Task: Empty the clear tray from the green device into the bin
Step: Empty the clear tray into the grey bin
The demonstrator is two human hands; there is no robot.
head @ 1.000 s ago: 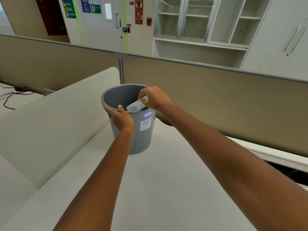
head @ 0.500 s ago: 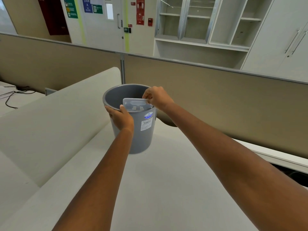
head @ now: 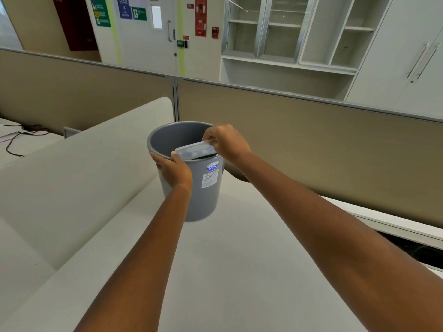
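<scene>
A grey plastic bin point(head: 206, 195) with a blue sticker and a white label is tilted toward me above the white desk point(head: 239, 271). My left hand point(head: 173, 170) grips its near rim. The clear tray point(head: 194, 150) sits over the bin's mouth at the near right of the rim, and my right hand point(head: 226, 142) pinches its right end. Something dark shows under the tray, inside the bin. The green device is not in view.
A beige partition point(head: 311, 140) runs across behind the desk. A white curved divider panel point(head: 72, 168) rises to the left. Black cables point(head: 16, 140) lie on the far left desk. Shelves and cabinets stand beyond the partition.
The tray has turned from tipped into the bin to lying nearly flat across the rim. My left hand has kept its grip on the bin.
</scene>
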